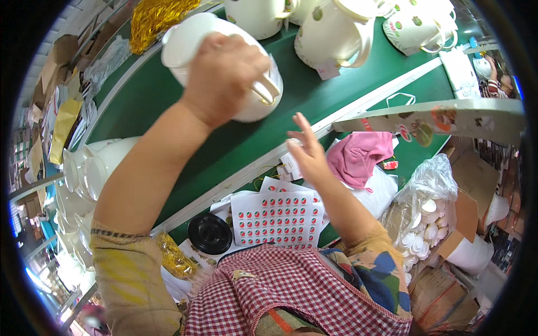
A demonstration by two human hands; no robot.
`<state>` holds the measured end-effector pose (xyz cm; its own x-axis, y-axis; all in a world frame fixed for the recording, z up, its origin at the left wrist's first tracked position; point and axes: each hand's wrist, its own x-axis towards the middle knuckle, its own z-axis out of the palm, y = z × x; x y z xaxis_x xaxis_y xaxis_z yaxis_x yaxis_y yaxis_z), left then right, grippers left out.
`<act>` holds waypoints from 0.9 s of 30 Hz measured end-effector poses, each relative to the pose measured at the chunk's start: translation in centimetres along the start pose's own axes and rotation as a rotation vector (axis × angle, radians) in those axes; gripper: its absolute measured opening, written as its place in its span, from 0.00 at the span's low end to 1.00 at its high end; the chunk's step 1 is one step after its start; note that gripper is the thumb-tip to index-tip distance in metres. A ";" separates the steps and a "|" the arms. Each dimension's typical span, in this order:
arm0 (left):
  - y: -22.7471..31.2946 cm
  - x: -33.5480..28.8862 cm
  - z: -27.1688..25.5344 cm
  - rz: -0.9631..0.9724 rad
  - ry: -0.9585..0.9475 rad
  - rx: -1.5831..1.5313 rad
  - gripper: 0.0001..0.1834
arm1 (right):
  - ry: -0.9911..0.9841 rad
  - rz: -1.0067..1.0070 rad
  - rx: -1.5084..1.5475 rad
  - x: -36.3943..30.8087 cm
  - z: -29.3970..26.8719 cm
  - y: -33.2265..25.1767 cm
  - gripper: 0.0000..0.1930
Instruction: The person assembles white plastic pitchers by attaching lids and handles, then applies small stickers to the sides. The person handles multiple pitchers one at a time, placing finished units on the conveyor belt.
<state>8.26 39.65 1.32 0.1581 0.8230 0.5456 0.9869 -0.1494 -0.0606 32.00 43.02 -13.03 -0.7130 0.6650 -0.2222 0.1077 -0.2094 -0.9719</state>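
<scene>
At the upper left, a white pitcher (185, 42) stands tilted over the green belt (314, 89). My left hand (227, 75) is closed on it near the handle; the exact grip is hidden behind my knuckles. My right hand (309, 151) hovers over the belt's near rail with its fingers apart and nothing in them. Closest below that hand are small white tags (290, 166) with gold string. A sheet of round red-and-green stickers (274, 218) lies in front of me, beside a round black lid or dish (209, 233).
Several cream pitchers with printed decoration (336, 36) stand along the far belt. White pitchers (106, 165) are stacked at the left. A pink cloth (358, 159) lies right of my right hand, near a plastic bag of white pieces (423, 224). Gold tinsel (159, 22) sits at the far left.
</scene>
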 end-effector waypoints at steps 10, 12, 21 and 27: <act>4.2 4.9 8.4 0.203 -0.075 0.052 0.06 | -0.057 0.009 0.385 5.9 2.8 2.0 0.47; 3.9 5.9 8.2 0.255 -0.032 -0.054 0.14 | 0.039 -0.004 0.242 6.7 0.1 3.0 0.43; 11.9 -16.2 0.7 -0.652 -0.845 -0.319 0.20 | -0.121 0.117 -0.244 -12.9 -5.1 6.1 0.11; 17.0 -20.8 1.8 -0.676 -0.737 -0.405 0.14 | -0.120 0.130 -0.210 -16.3 -1.6 10.2 0.13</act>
<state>21.77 20.94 -12.58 -0.3021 0.9102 -0.2833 0.8142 0.4009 0.4199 45.83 31.23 -19.42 -0.7596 0.5499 -0.3472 0.3359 -0.1254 -0.9335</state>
